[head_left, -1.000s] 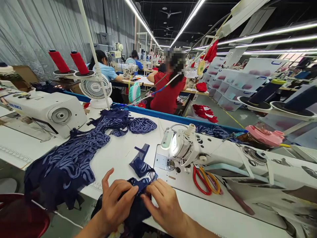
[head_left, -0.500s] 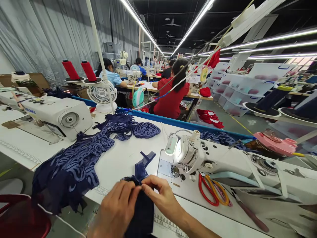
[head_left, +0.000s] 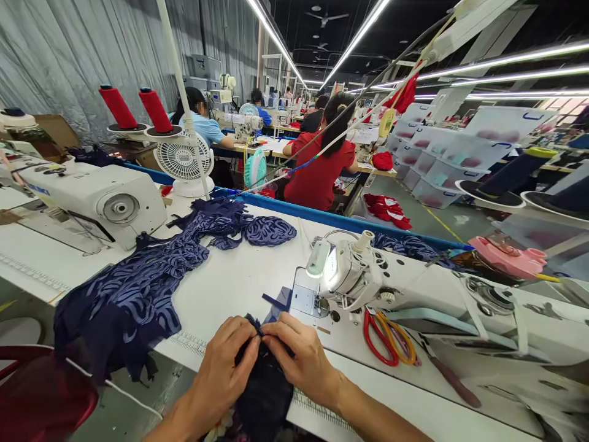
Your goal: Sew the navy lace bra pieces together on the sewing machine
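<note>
Both my hands pinch the edge of a dark navy fabric piece [head_left: 264,393] at the table's front edge, with fingertips nearly touching. My left hand [head_left: 227,356] grips it from the left, and my right hand [head_left: 301,353] from the right. The fabric hangs down below my fingers; a navy strip [head_left: 280,301] of it or beneath it pokes out beyond them on the tabletop. Just past my right hand stands the lit head of a sewing machine [head_left: 338,276]. To the left lies a heap of navy patterned fabric [head_left: 133,294], partly hanging over the edge.
Red- and orange-handled scissors [head_left: 381,341] lie beside the machine, near a brown-handled tool [head_left: 453,380]. Another sewing machine [head_left: 101,202] stands at the left, by a white fan [head_left: 184,162] and red thread cones [head_left: 154,110]. A person in red [head_left: 317,166] sits beyond the blue table edge.
My hands have shifted slightly right and closer together on the fabric edge, still pinching it. The left hand has turned more upright. The camera view has tilted a little.
</note>
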`<move>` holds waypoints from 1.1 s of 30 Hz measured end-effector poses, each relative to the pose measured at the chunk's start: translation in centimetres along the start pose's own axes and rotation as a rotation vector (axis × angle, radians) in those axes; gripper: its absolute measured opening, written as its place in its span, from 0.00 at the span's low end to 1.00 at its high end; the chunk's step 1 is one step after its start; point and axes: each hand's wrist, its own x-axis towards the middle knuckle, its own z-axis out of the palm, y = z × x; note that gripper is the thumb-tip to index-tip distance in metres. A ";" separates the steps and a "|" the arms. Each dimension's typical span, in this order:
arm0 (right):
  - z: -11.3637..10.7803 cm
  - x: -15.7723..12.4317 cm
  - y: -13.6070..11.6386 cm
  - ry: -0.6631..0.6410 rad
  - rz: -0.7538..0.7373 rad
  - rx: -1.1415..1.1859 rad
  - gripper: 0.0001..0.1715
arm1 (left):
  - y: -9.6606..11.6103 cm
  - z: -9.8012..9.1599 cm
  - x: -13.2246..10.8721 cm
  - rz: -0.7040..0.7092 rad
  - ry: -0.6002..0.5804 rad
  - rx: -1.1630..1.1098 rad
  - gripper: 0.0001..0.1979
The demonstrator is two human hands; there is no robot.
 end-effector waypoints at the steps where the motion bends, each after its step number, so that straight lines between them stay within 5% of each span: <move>1: 0.1 0.1 0.0 0.001 -0.005 0.013 0.11 | 0.0 0.0 0.0 -0.013 -0.022 -0.034 0.11; 11: -0.9 1.0 1.3 -0.286 0.410 0.556 0.15 | -1.3 -0.7 0.7 -0.166 -0.212 -0.339 0.15; 15: -1.3 0.9 1.1 -0.251 0.413 0.509 0.15 | -1.1 -0.6 0.5 -0.168 -0.080 -0.344 0.13; 19: -1.6 0.7 0.9 -0.229 0.388 0.446 0.13 | -1.2 0.1 0.3 -0.040 0.085 -0.257 0.10; 28: -2.3 0.3 0.2 -0.074 0.139 0.205 0.07 | -1.4 0.7 0.9 -0.103 -0.029 -0.394 0.08; 33: -3.8 0.1 -0.2 -0.108 -0.026 0.048 0.14 | -1.8 0.8 0.8 -0.143 -0.035 -0.429 0.08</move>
